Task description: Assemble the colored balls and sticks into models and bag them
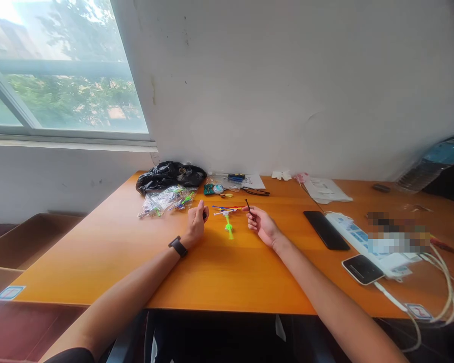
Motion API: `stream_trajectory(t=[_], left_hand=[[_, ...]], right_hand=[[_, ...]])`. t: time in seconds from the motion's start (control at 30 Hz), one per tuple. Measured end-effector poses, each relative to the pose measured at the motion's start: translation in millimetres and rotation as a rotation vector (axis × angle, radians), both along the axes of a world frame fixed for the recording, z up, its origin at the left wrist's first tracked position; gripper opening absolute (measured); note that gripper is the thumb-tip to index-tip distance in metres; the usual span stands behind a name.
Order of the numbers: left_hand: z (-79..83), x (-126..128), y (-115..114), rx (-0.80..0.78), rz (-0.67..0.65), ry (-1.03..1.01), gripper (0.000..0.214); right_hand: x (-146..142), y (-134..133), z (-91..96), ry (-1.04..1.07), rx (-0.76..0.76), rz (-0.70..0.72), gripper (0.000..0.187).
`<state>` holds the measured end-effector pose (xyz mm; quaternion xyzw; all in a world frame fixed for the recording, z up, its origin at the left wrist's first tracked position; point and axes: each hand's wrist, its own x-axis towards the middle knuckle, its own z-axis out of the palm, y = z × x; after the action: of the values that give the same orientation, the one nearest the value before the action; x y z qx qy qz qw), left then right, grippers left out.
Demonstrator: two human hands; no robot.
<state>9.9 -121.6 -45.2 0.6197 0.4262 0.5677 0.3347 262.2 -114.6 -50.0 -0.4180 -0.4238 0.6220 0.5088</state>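
My left hand point(195, 222), with a black watch point(178, 246) on its wrist, is closed above the table, thumb up. Something small and dark shows inside its fingers, too hidden to name. In my right hand point(264, 226), the fingers pinch a thin black plastic stick point(247, 203), which points upward. Between the hands lies a bright green plastic piece point(229, 227) with white ends. Just behind it are several thin sticks point(227, 207) in blue, yellow, red and white.
Behind my left hand are a clear bag of coloured parts point(168, 201) and a black plastic bag point(170, 176). A black cable point(255, 191) lies farther back. To the right sit a phone point(326, 230), a white power strip point(357, 239) and a white device point(362, 269) with cords.
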Motion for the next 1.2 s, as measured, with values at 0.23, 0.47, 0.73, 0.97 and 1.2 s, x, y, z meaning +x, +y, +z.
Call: stream_trajectory(t=[0.23, 0.47, 0.73, 0.97, 1.2], left_hand=[[-2.9, 0, 5, -0.065, -0.075, -0.139, 0.029], [-11.4, -2, 15, -0.004, -0.003, -0.043, 0.028], [-18.6, -2, 17, 0.039, -0.046, -0.033, 0.031], [-19.6, -2, 18, 0.043, -0.030, -0.028, 0.032], [-20.0, 2, 16, -0.018, -0.061, -0.072, 0.043]], right_hand=[[-3, 1, -3.5, -0.052, 0.020, -0.138, 0.046], [-1, 1, -2.8, -0.099, 0.091, -0.219, 0.042], [1, 2, -5.6, -0.099, 0.089, -0.231, 0.041], [1, 5, -8.4, 0.020, 0.095, -0.207, 0.031], [-3, 3, -8.2, 0.067, 0.164, -0.133, 0.035]])
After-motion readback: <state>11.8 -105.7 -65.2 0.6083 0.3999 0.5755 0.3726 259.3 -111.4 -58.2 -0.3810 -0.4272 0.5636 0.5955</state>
